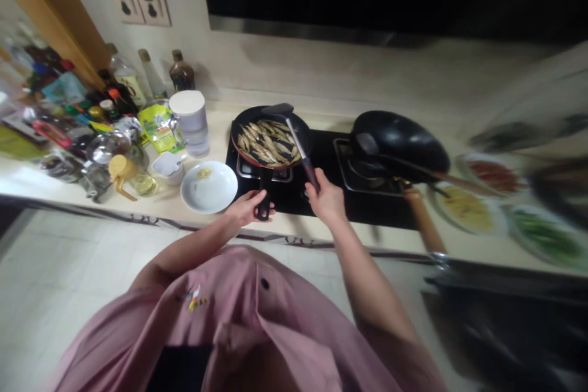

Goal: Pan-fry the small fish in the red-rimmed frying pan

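My left hand (pixel 252 207) is closed round the black handle of a frying pan (pixel 235 128) on the left burner. Several small browned fish (pixel 266 141) lie spread over the pan's bottom. In my right hand (pixel 327 197) is the dark grip of a spatula (pixel 296 138) with a metal shaft. Its black blade is raised over the pan's far side, above the fish; whether it touches any I cannot tell. Left of the pan handle, a white plate (pixel 209 196) carries a little chopped pale yellow food (pixel 204 173).
A black wok (pixel 399 141) sits on the right burner, its wooden handle (pixel 422 220) jutting past the counter edge. Plates of yellow pieces (pixel 466 207), green vegetables (pixel 546 236) and reddish food (pixel 493 175) stand at right. Bottles, jars and a lidded pitcher (pixel 190 122) crowd the left.
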Motion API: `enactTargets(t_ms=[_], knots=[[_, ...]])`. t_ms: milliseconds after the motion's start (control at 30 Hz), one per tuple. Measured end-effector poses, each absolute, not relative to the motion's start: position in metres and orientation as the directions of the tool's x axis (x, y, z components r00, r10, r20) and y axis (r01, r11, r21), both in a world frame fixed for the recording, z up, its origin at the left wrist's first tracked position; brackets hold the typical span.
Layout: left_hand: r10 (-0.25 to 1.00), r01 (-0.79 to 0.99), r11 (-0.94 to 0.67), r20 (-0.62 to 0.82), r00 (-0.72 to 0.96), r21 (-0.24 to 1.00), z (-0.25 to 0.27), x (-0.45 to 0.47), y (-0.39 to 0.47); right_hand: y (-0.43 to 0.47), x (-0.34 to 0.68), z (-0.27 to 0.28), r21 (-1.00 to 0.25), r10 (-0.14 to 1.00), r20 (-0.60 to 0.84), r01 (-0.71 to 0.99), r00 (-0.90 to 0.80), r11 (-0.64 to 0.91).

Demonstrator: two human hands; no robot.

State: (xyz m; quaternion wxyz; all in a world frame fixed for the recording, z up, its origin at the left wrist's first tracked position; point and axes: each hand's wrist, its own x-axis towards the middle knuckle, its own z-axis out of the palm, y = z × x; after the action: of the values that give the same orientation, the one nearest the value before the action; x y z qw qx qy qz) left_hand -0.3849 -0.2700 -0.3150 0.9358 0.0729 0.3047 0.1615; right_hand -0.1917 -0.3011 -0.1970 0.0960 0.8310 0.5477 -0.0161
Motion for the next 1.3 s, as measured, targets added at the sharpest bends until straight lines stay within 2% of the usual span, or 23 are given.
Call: enactTargets(t_ms=[100,233,367,533,1000,1300], knots=[[0.317,-0.290,0.947,-0.535,0.783,0.136,-0.307,-0.374,-0.266,-0.308,-0.191,-0.189,0.203,0.893,-0.143,0.896,0.427,-0.396],[0.278,-0.280,0.957,-0.529,0.802,0.080,-0.298,-0.369,-0.265,-0.305,-0.197,-0.185,0.326,0.865,-0.175,0.857,0.470,-0.400],[0.261,-0.274,0.960,-0.541,0.800,0.057,-0.292,-0.369,-0.264,-0.305,-0.197,-0.179,0.436,0.849,-0.212,0.824,0.484,-0.361],[0.280,-0.295,0.953,-0.558,0.781,0.066,-0.289,-0.371,-0.268,-0.309,-0.192,-0.166,0.541,0.836,-0.182,0.763,0.518,-0.355],[0.261,-0.289,0.957,-0.544,0.798,0.036,-0.294,-0.369,-0.275,-0.281,-0.200,-0.182,0.545,0.842,-0.196,0.770,0.502,-0.332],[0.258,-0.285,0.958,-0.544,0.799,0.035,-0.292,-0.370,-0.274,-0.289,-0.195,-0.163,0.539,0.842,-0.223,0.782,0.491,-0.313]])
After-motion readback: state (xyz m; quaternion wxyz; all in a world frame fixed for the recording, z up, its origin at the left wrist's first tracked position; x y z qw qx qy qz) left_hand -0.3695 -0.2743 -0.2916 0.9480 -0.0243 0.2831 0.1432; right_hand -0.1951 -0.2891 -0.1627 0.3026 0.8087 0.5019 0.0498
